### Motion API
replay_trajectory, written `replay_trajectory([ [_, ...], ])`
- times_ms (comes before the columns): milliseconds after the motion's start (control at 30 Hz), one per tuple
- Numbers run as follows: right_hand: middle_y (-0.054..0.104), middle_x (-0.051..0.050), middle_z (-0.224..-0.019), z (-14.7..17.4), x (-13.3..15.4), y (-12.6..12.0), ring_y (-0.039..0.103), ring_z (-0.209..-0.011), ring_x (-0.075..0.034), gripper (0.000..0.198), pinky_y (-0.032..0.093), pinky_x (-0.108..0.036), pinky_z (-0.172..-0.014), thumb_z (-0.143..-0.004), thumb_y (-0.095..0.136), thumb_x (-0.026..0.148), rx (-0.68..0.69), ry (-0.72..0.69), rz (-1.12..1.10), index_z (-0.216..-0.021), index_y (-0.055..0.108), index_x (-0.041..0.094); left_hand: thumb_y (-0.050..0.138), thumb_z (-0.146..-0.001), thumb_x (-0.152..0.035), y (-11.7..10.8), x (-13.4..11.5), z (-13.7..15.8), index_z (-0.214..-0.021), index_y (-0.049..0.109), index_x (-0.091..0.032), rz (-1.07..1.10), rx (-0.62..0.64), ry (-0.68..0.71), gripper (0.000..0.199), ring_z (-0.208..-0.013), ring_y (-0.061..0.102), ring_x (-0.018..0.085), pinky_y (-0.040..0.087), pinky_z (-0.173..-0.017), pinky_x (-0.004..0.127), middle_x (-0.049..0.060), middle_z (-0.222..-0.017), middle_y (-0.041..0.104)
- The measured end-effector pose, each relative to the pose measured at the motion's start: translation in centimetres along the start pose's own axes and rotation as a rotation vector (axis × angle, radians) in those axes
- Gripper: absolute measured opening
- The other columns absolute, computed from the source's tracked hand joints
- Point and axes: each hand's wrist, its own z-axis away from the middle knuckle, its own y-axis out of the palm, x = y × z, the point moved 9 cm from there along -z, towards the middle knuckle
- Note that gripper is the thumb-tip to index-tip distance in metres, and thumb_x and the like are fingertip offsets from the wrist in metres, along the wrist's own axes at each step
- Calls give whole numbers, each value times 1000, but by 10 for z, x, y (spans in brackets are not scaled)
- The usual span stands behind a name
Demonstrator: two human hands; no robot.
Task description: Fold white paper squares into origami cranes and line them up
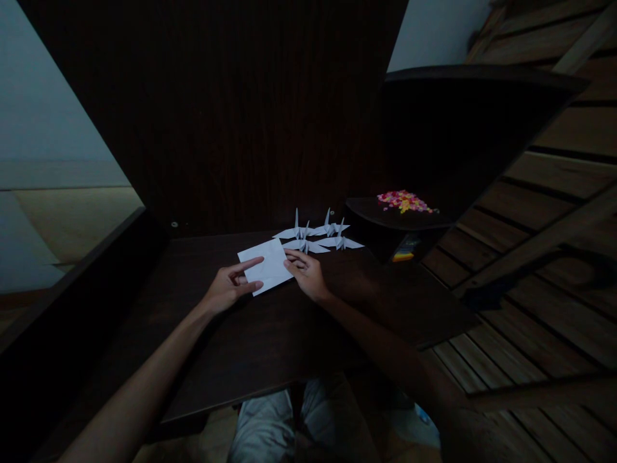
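A square sheet of white paper (pixel 270 262) is held just above the dark desk (pixel 270 347). My left hand (pixel 231 285) grips its left side, with the thumb and forefinger lying across the face of the paper. At the right edge, my right hand (pixel 307 272) pinches the sheet between thumb and fingers. Right behind the paper stand several folded white paper cranes (pixel 340 242), grouped close together with their necks pointing up. Part of the nearest cranes is covered by the sheet and my right hand.
On a small rounded shelf (pixel 371 209) to the right lies a heap of pink, red and yellow bits (pixel 403 201). Below it sits an object with a rainbow stripe (pixel 403 251). A tall dark panel (pixel 231 116) rises behind the desk, and wooden slats (pixel 554 308) line the right.
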Motion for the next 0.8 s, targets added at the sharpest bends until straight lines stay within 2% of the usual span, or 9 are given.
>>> replay_trajectory([
  [67, 67, -5, -93, 0, -1, -1, 59, -69, -14, 31, 47, -26, -64, -71, 67, 35, -11, 1, -2, -99, 66, 21, 76, -64, -30, 1, 1, 0, -131, 52, -11, -4, 11, -9, 74, -42, 25, 5, 18, -42, 20, -11, -45, 33],
  [200, 65, -3, -80, -2, -3, -3, 58, -67, -14, 24, 46, -26, -61, -69, 69, 36, -27, 27, -37, -86, 65, 19, 75, -64, -31, 8, 0, 2, -132, 51, -11, -12, 81, -34, 75, -42, 26, 5, 18, -43, 19, -10, -46, 36],
  [333, 65, -3, -78, -6, -8, -10, 60, -71, -16, 26, 47, -27, -66, -64, 72, 37, -68, 73, -103, -80, 64, 18, 74, -66, -31, 14, 2, 3, -133, 49, -11, -19, 154, -45, 75, -44, 29, 6, 21, -44, 19, -9, -49, 38],
  [500, 63, -2, -70, -8, -12, -12, 57, -65, -14, 27, 44, -25, -58, -64, 72, 39, -70, 106, -115, -75, 63, 17, 73, -67, -30, 15, 5, 2, -134, 48, -11, -32, 202, -37, 74, -45, 30, 6, 22, -44, 19, -9, -50, 39],
  [633, 62, -1, -72, -9, -7, -10, 57, -67, -13, 25, 44, -25, -59, -65, 72, 38, -49, 37, -103, -75, 61, 18, 73, -67, -29, 17, 4, 3, -134, 48, -12, -39, 232, -25, 73, -45, 29, 5, 20, -43, 19, -10, -50, 38],
  [800, 61, 0, -76, -9, 1, -14, 57, -68, -13, 25, 46, -25, -63, -64, 74, 33, -89, -70, -82, -80, 60, 19, 74, -67, -28, 20, 5, 3, -134, 48, -13, -54, 264, -33, 73, -45, 30, 5, 20, -43, 18, -10, -50, 38],
])
